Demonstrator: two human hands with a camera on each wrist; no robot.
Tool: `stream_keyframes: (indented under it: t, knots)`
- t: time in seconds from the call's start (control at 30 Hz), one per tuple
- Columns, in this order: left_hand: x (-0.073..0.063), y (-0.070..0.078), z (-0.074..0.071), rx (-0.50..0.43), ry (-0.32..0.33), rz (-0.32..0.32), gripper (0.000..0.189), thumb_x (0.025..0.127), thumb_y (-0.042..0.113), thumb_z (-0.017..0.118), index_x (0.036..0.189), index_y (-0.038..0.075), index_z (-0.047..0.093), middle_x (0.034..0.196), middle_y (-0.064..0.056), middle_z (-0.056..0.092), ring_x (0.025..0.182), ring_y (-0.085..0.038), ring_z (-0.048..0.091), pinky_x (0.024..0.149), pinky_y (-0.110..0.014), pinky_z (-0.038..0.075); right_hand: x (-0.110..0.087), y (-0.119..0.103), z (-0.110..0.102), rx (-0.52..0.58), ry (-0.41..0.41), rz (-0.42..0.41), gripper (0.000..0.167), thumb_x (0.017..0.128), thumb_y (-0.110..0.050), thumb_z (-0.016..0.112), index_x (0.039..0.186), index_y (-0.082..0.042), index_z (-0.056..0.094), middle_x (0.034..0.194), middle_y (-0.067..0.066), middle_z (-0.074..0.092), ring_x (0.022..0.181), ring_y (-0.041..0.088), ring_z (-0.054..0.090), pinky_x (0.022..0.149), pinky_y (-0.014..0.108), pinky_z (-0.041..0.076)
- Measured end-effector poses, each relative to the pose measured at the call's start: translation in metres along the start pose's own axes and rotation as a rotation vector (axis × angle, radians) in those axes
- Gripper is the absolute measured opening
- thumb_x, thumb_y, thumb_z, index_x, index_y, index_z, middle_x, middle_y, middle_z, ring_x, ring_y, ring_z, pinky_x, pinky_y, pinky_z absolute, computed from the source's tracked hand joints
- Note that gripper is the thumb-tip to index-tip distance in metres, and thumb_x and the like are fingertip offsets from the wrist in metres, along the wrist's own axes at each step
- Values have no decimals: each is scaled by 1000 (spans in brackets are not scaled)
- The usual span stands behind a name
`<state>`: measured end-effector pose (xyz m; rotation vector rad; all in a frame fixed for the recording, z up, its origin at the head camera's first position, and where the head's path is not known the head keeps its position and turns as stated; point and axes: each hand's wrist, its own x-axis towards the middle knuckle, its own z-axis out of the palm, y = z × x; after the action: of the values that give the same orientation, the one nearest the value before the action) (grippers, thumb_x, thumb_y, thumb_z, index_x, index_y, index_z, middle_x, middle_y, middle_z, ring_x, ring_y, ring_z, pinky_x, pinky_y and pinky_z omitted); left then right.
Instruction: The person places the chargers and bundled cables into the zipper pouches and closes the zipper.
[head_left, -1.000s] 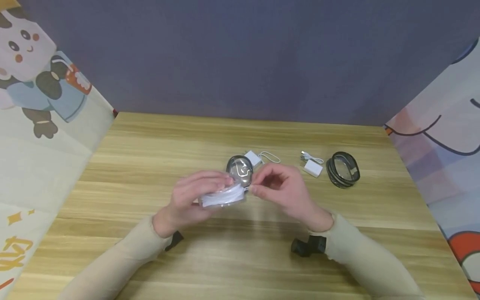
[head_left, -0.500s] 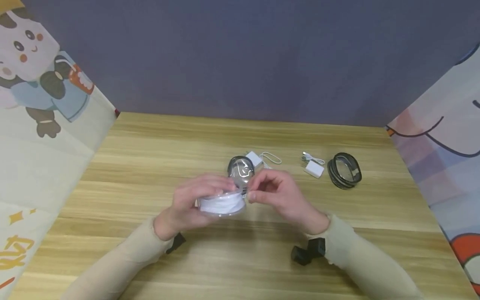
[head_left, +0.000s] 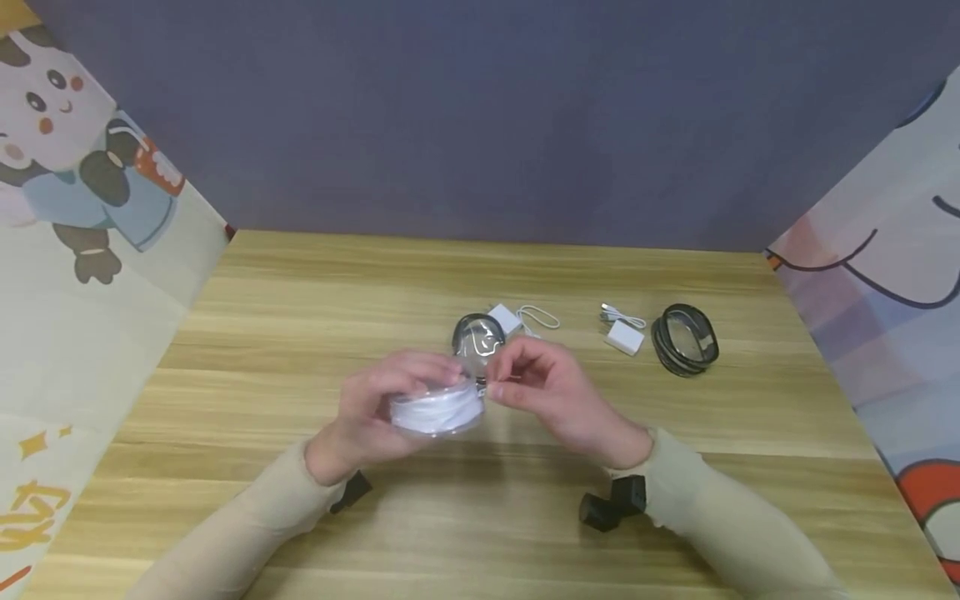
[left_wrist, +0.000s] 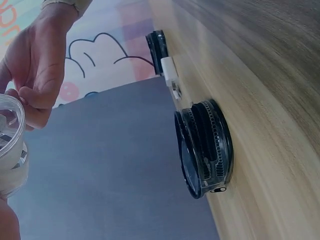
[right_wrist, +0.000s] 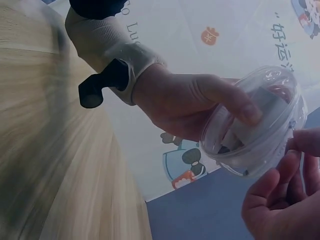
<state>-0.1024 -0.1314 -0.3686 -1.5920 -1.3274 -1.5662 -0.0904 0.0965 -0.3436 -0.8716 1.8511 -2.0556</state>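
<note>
My left hand [head_left: 378, 404] grips a round clear case [head_left: 437, 412] with a white zip band, holding it above the table. Through its clear side in the right wrist view, a white block [right_wrist: 262, 112] shows inside, partly covered by the left thumb. My right hand [head_left: 551, 400] is at the case's right edge, thumb and forefinger pinching the small zip pull [head_left: 482, 392]. Just behind the hands stands a black-rimmed clear round case [left_wrist: 205, 147], its near part hidden in the head view.
Behind that case lie a white charger plug [head_left: 505, 319] and a looped white cable [head_left: 542, 317]. Farther right are another white plug [head_left: 625, 337], a bundled white cable [head_left: 622, 317] and a second black-rimmed round case [head_left: 705, 333]. A dark panel [head_left: 480, 125] rises along the table's back edge.
The white-banded case has tilted and moved slightly left and toward me in the left hand. My right fingers have shifted left and slightly down along with its edge. Things on the table stay put.
</note>
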Motion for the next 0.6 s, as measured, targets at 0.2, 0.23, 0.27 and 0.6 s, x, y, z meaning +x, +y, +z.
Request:
stream_keyframes:
  t: [0.2, 0.23, 0.27, 0.6]
  knots:
    - [3, 2, 0, -8, 9, 16, 39, 83, -1, 75, 113, -9, 52, 128, -19, 64, 118, -32, 62, 99, -49, 51, 1, -2, 1, -10, 4, 23, 10, 87, 1, 67, 89, -7, 61, 91, 9, 62, 92, 23, 59, 89, 38, 54]
    - [3, 2, 0, -6, 11, 16, 38, 83, -1, 74, 112, -10, 52, 127, -19, 64, 117, -32, 62, 98, -49, 51, 1, -2, 1, -9, 6, 27, 10, 87, 0, 67, 89, -7, 61, 92, 9, 62, 92, 23, 60, 90, 38, 54]
    - [3, 3, 1, -1, 13, 17, 37, 83, -1, 74, 111, -10, 52, 127, -19, 64, 117, -32, 62, 98, -49, 52, 1, -1, 1, -5, 5, 27, 9, 88, 0, 67, 90, -6, 61, 92, 9, 62, 92, 23, 60, 90, 38, 54]
    - [5, 2, 2, -19, 17, 41, 37, 83, -1, 75, 110, -11, 51, 128, -19, 63, 118, -32, 61, 99, -48, 51, 1, 3, -2, 5, 0, 5, 8, 88, -2, 69, 89, -4, 61, 92, 6, 63, 90, 22, 61, 87, 36, 55]
